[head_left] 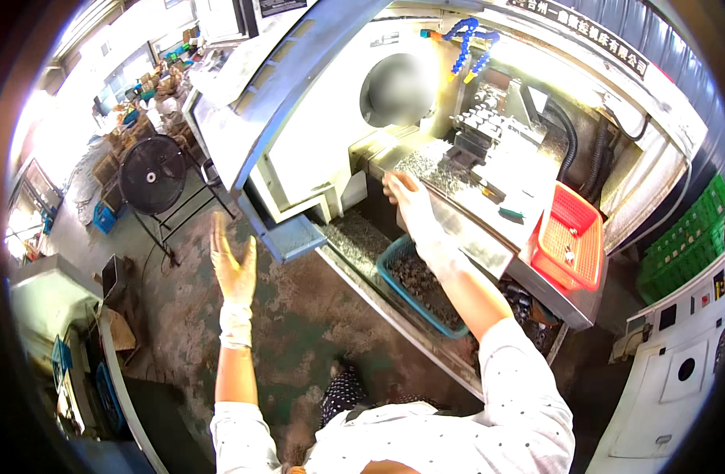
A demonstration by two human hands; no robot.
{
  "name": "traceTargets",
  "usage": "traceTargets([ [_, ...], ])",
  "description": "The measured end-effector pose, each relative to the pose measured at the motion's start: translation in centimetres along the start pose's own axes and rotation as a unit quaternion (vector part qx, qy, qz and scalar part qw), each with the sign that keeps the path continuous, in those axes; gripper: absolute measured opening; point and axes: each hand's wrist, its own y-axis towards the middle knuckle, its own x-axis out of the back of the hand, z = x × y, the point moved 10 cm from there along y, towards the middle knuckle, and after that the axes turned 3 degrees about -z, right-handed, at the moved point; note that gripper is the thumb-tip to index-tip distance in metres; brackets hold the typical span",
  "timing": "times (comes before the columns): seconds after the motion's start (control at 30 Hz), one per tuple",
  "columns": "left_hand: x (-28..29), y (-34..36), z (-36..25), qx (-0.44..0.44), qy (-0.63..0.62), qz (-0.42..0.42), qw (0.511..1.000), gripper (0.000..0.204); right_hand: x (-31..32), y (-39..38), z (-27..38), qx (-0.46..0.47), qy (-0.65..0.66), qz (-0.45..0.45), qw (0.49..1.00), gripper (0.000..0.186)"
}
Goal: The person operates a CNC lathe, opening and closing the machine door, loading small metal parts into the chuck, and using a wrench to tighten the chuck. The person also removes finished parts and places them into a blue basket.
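Note:
My left hand [234,268], in a thin pale glove with a cuff at the wrist, is raised left of the blue door [295,237] of a lathe. Its fingers stretch upward, apart from the door, holding nothing. My right hand [411,204] reaches into the machine, in front of the chip-covered metal bed [433,164]. Its fingers are bent together; whatever may be between them is too small to make out. Beyond it is the round chuck [398,89], blurred. Tool blocks [489,130] stand on the bed to the right, beneath blue coolant hoses [469,47].
A teal crate [421,296] full of metal chips sits below my right forearm. An orange-red basket [572,237] with a few small parts stands at the bed's right end. Green crates [682,241] are farther right. A black floor fan [153,175] stands left, with piled boxes behind.

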Motion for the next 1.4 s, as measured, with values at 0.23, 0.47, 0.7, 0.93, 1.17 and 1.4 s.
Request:
traceTargets([
  [0.23, -5.6, 7.7, 6.7, -0.039, -0.066, -0.11, 0.991, 0.048, 7.4, 19.5, -7.1, 0.098, -0.027, -0.277, 0.956, 0.021],
  [0.47, -5.4, 6.7, 5.9, -0.089, -0.082, -0.09, 0.989, 0.042, 17.8, 25.7, -10.2, -0.042, 0.089, -0.452, 0.887, 0.023],
  [0.7, -5.8, 6.9, 5.8, -0.116, -0.04, -0.046, 0.991, 0.038, 17.5, 24.3, -9.0, -0.024, 0.127, -0.509, 0.851, 0.017],
  [0.93, -5.7, 6.8, 6.1, -0.106, -0.041, -0.061, 0.992, 0.036, 16.3, 25.0, -7.7, 0.043, 0.036, -0.429, 0.902, 0.027],
  [1.17, -5.5, 6.9, 6.3, -0.099, -0.061, -0.079, 0.99, 0.037, 14.7, 22.7, -6.8, 0.002, 0.101, -0.422, 0.901, 0.017],
  [1.4, -5.4, 6.9, 6.3, -0.1, -0.043, -0.101, 0.989, 0.041, 8.6, 11.8, 3.6, 0.256, -0.682, -0.143, 0.67, 0.02],
])
